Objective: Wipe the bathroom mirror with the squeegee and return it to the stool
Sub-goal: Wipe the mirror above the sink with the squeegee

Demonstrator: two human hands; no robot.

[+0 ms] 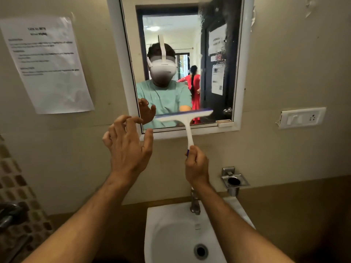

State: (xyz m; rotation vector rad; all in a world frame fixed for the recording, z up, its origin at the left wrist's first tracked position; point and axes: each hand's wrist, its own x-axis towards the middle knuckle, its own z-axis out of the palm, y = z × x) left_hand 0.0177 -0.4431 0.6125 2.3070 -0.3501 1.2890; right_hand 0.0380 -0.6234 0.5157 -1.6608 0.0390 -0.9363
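Above right hand [196,165] fingers, squeegee [185,118] on mirror [171,35], left hand [128,147] spread

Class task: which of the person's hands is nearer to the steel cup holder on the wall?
Right. The right hand is just left of the steel cup holder; the left hand is farther left, beyond the squeegee.

A single head-worn view looks forward and slightly down from close range, squarely facing the wall. The mirror [182,61] fills the upper middle just beyond the raised left hand [127,147] and right hand [196,166]. The sink [157,234] sits at the bottom edge beneath both forearms, which enter from the lower corners. The wide lens bows the wall to the outside of each hand.
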